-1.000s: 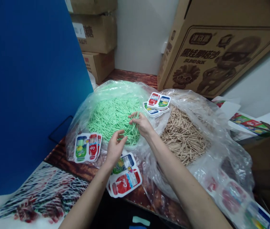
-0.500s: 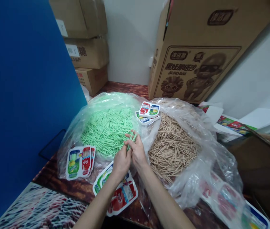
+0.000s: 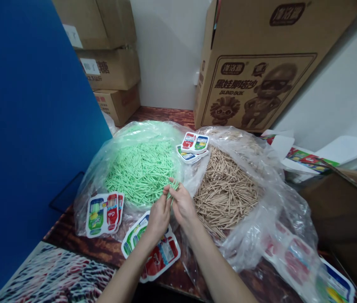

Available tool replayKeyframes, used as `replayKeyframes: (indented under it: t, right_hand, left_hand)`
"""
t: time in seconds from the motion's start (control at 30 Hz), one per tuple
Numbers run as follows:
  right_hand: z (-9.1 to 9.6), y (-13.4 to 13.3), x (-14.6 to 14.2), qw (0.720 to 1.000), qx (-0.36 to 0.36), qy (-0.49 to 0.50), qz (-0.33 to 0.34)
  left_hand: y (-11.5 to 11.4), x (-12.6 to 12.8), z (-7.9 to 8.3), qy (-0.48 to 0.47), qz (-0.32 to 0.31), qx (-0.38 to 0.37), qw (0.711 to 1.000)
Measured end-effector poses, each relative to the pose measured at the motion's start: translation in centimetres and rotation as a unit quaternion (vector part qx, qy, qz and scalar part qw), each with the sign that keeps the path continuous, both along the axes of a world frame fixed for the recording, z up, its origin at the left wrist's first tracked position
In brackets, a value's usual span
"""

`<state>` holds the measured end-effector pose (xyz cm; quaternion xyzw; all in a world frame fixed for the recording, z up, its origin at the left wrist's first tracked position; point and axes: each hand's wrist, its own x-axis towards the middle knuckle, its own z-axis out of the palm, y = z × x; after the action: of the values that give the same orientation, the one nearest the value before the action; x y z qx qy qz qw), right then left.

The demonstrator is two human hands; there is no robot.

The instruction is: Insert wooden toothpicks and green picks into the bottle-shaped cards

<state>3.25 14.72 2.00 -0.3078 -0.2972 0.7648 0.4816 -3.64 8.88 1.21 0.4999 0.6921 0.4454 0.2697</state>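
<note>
My left hand (image 3: 159,214) and my right hand (image 3: 182,203) meet at the near edge of a clear bag heaped with green sticks (image 3: 142,170). Both hands are closed together round a small bundle of green sticks (image 3: 173,188), whose tips poke up between the fingers. Under my left wrist lies a bottle-printed blister card (image 3: 156,250) on the wooden table (image 3: 80,244). To the right sits a second clear bag of plain wooden sticks (image 3: 225,191).
More printed cards lie at the left (image 3: 104,212), between the bags at the back (image 3: 194,146) and under plastic at the right (image 3: 294,256). A blue panel (image 3: 30,126) stands left. Cardboard boxes (image 3: 254,63) line the back wall.
My left hand has closed in on my right hand, and both now grip the green bundle together, drawn back toward the bag's near edge. The camera view has also shifted.
</note>
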Motion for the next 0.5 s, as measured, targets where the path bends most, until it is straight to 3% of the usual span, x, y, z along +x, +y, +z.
replayKeyframes:
  t: [0.2,0.4,0.5]
  right_hand:
    - [0.4,2.9,-1.2,0.999,-0.016,-0.011,0.032]
    - [1.1,6.5,-2.8,0.981,0.147,-0.126,0.012]
    - [1.9,7.7,-2.9,0.975,0.161,-0.154,0.005]
  left_hand:
    - [0.9,-0.8,-0.5,-0.056,0.016,-0.003,0.998]
    - [1.5,-3.0,-0.9,-0.084,0.077,0.015,0.993]
    - [1.1,-4.2,-0.8,-0.087,0.092,0.020,0.992]
